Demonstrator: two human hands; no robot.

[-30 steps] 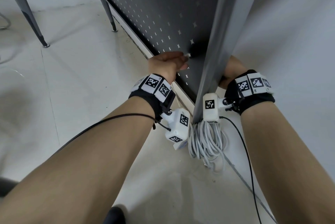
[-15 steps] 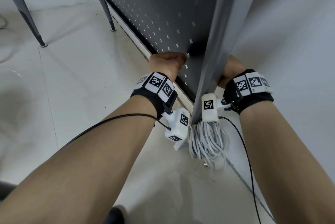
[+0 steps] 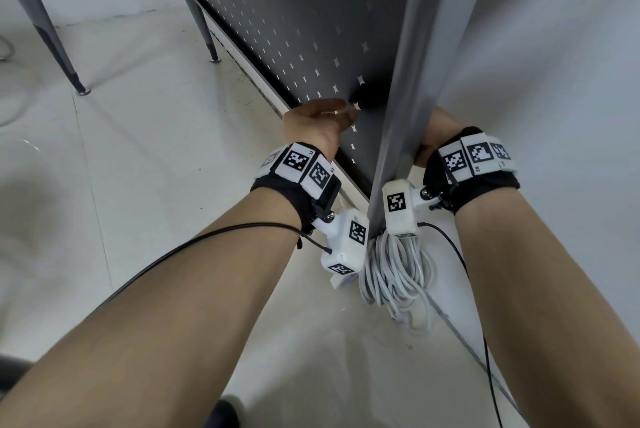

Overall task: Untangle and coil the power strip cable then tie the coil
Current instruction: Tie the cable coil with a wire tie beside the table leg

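Observation:
A coil of pale grey power strip cable [image 3: 394,271] hangs in several loops just above the floor, below the foot of a grey post [image 3: 412,88]. Its top is hidden behind the post and the white sensor box on my right wrist. My left hand [image 3: 313,122] is against the dark perforated panel [image 3: 294,11], its back towards me and its fingers curled away; what they hold is hidden. My right hand [image 3: 437,131] reaches behind the post, which hides its fingers. The power strip body is out of sight.
The perforated panel stands on the pale floor [image 3: 145,167] and meets the grey post beside a light wall [image 3: 554,63]. Two slanted dark table legs [image 3: 52,36] stand at the far left. Thin black sensor leads [image 3: 460,261] trail from both wrists.
My left hand has curled a little tighter against the panel. The coil and my right hand stay where they were.

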